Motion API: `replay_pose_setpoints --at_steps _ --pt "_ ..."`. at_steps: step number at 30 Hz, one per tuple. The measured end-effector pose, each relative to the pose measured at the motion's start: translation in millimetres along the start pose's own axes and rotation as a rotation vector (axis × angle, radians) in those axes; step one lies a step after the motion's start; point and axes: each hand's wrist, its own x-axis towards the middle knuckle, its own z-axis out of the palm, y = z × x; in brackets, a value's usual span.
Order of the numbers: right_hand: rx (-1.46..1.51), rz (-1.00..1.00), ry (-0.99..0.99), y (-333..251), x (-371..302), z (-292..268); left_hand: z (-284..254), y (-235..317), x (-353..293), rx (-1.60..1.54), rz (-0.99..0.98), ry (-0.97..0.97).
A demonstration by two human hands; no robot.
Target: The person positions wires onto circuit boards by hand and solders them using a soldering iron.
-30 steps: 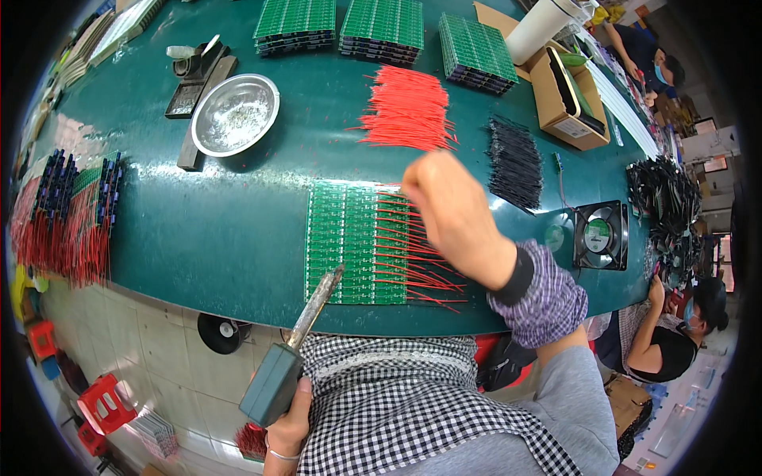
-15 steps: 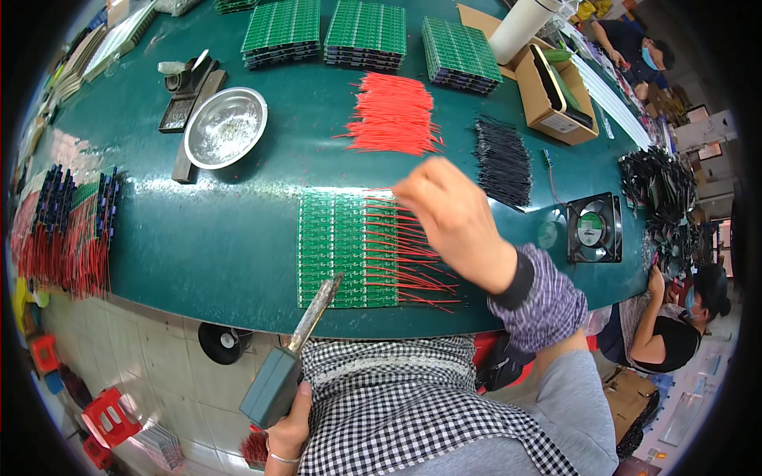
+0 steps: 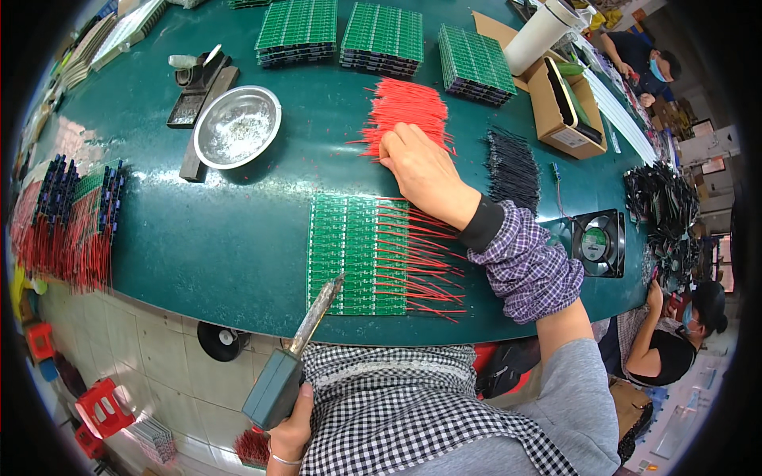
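My left hand (image 3: pixel 294 427), low at the table's front edge, is closed round the dark block-shaped handle of a soldering iron (image 3: pixel 275 389). Its metal shaft slants up and right, the tip over a green circuit board panel (image 3: pixel 359 258). Several thin red wires (image 3: pixel 432 252) lie in a row along the panel's right part, their free ends pointing right. Beyond the panel, my right hand (image 3: pixel 421 170) reaches to the near edge of a pile of red wires (image 3: pixel 409 103). Its fingers are bent together and their tips are hidden, so what they pinch does not show.
A metal bowl (image 3: pixel 208 151) and an iron stand (image 3: pixel 190 103) sit at left. Stacked green panels (image 3: pixel 381 38) line the back. Black wires (image 3: pixel 512 166), a cardboard box (image 3: pixel 548 111) and a fan (image 3: pixel 597 244) stand at right. Wired boards (image 3: pixel 79 214) stand far left. Two people work at right.
My right hand has moved from the panel's upper right corner away from me to the red wire pile. My left hand keeps the iron nearly still. The view has shifted slightly.
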Motion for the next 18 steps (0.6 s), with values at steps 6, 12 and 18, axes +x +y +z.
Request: replay_pose_setpoints --at_steps 6,12,18 --pt "-0.084 -0.079 0.110 -36 -13 -29 -3 2 0 0.022 0.003 0.020" --pt "0.228 -0.169 0.089 -102 -81 -51 -6 13 -4 -0.019 -0.038 0.001" --pt "0.243 -0.119 0.069 -125 -115 -42 -5 23 -5 0.030 -0.126 -0.003"
